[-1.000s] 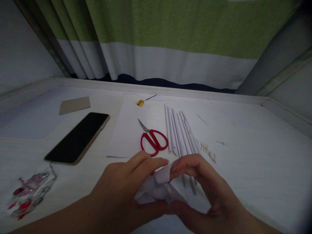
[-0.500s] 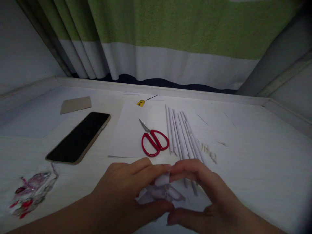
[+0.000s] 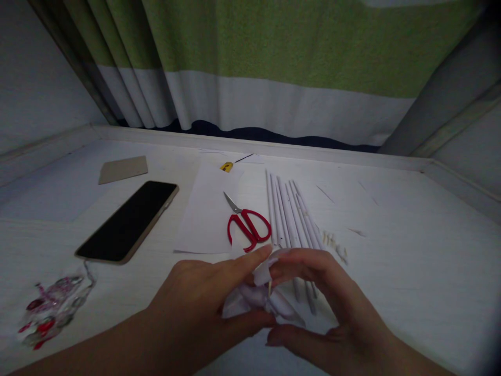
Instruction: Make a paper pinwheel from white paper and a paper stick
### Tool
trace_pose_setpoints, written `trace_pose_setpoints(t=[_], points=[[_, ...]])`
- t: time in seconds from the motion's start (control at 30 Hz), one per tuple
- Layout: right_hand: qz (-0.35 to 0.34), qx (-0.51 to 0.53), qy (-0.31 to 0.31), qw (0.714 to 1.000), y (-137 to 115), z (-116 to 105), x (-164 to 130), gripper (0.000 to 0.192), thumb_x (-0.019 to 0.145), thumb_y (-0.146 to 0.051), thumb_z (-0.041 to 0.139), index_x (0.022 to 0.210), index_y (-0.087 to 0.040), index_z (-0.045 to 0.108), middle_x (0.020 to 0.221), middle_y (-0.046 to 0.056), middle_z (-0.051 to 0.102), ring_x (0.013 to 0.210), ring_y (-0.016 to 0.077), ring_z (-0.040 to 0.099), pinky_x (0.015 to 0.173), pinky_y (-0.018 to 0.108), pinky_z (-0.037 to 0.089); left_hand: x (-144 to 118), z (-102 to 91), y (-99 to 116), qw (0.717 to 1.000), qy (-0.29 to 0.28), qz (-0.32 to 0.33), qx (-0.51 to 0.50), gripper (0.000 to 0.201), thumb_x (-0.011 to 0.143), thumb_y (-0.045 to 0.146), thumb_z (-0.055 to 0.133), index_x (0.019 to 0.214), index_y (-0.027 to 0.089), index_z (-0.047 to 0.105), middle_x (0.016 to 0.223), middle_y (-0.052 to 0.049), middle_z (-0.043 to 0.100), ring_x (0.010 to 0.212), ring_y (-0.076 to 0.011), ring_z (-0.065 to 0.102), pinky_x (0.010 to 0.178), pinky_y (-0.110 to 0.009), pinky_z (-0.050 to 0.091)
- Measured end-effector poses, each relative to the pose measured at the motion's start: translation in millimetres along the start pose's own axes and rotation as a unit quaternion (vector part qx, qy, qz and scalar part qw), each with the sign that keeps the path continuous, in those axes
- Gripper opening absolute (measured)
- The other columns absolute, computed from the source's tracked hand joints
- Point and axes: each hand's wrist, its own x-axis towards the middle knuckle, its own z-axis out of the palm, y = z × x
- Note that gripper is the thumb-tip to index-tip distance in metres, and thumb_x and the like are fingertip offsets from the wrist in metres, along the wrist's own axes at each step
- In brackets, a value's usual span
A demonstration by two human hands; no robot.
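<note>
Close to me at the bottom middle, a small construction of folded and rolled white paper (image 3: 254, 296) is between my hands. A thin pale stick (image 3: 270, 287) stands out of it. My left hand (image 3: 207, 292) grips the paper from the left, thumb below and fingers above. My right hand (image 3: 336, 297) curves around the other side, its index fingertip pressed on a curled strip at the top and its thumb low, near my left thumb. Some of the paper is hidden behind my fingers. Just beyond lie red-handled scissors (image 3: 250, 232) and several white paper rolls (image 3: 291, 214).
The scissors overlap a white paper sheet (image 3: 203, 209). A phone (image 3: 129, 222) with a beaded charm strap (image 3: 55, 308) lies left, and a grey-brown card (image 3: 123, 169) behind it. Short sticks (image 3: 334, 244) lie right of the rolls. A yellow tag (image 3: 226, 166) is at the back, before a curtain (image 3: 274, 52).
My left index finger has straightened and risen, now overlapping the lower scissor handle's edge. The paper piece has tilted slightly, showing its curled top strip and the stick more plainly.
</note>
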Motion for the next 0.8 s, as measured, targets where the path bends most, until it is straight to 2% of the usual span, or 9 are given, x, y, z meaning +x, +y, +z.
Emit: trace_pose_setpoints(t=[0.1,0.27,0.37,0.5,0.67,0.8], points=[[-0.003,-0.012,-0.002,1.0,-0.1,0.4,-0.9,0.06,0.068,-0.015,0.069,0.116,-0.031,0.036,0.105,-0.002,0.056,0.094,0.0119,0.056,0.085,0.017,0.046,-0.9,1.1,-1.3,1.0,-0.004,0.019,0.017,0.042,0.081,0.045,0.049,0.116,0.023,0.044,0.053,0.008,0.061,0.032,-0.0079,0.046,0.043,-0.02,0.039],[0.004,-0.075,-0.006,0.997,-1.0,0.4,-7.1,0.059,0.07,-0.02,0.067,0.118,-0.029,0.035,0.108,0.002,0.054,0.095,0.0171,0.055,0.09,0.028,0.046,-0.8,2.7,-3.1,0.998,-0.027,0.032,0.049,0.042,0.076,0.042,0.056,0.114,0.026,0.045,0.068,0.007,0.068,0.035,-0.0078,0.05,0.042,-0.021,0.038],[-0.01,-0.1,-0.001,0.995,-1.6,-0.1,-7.0,0.056,0.072,-0.021,0.064,0.119,-0.029,0.035,0.112,0.005,0.054,0.097,0.0193,0.055,0.09,0.031,0.046,-0.4,3.1,-1.9,0.998,-0.03,0.01,0.057,0.04,0.076,0.041,0.057,0.112,0.025,0.047,0.065,0.007,0.068,0.032,-0.0076,0.048,0.039,-0.02,0.036],[-0.014,-0.117,0.003,0.993,-2.1,1.0,-4.6,0.05,0.077,-0.022,0.059,0.119,-0.028,0.034,0.113,0.005,0.055,0.097,0.0187,0.056,0.087,0.03,0.049,-0.5,2.2,1.6,0.997,-0.026,0.0,0.074,0.034,0.079,0.039,0.053,0.11,0.025,0.05,0.06,0.007,0.067,0.032,-0.008,0.049,0.04,-0.021,0.036],[0.019,-0.095,0.024,0.995,0.0,1.9,-6.8,0.042,0.079,-0.026,0.057,0.116,-0.027,0.038,0.108,0.004,0.055,0.091,0.0169,0.055,0.084,0.03,0.05,-0.1,0.0,6.2,0.992,-0.048,-0.002,0.117,0.028,0.085,0.039,0.043,0.108,0.026,0.053,0.042,0.009,0.057,0.031,-0.0102,0.048,0.042,-0.022,0.037],[0.024,-0.043,0.036,0.998,3.4,1.0,-4.8,0.037,0.081,-0.018,0.054,0.112,-0.03,0.041,0.106,0.0,0.055,0.089,0.0135,0.054,0.078,0.025,0.049,-0.1,0.8,6.1,0.984,-0.088,0.014,0.156,0.026,0.087,0.039,0.04,0.108,0.029,0.052,0.048,0.008,0.061,0.034,-0.0106,0.051,0.045,-0.022,0.038]])
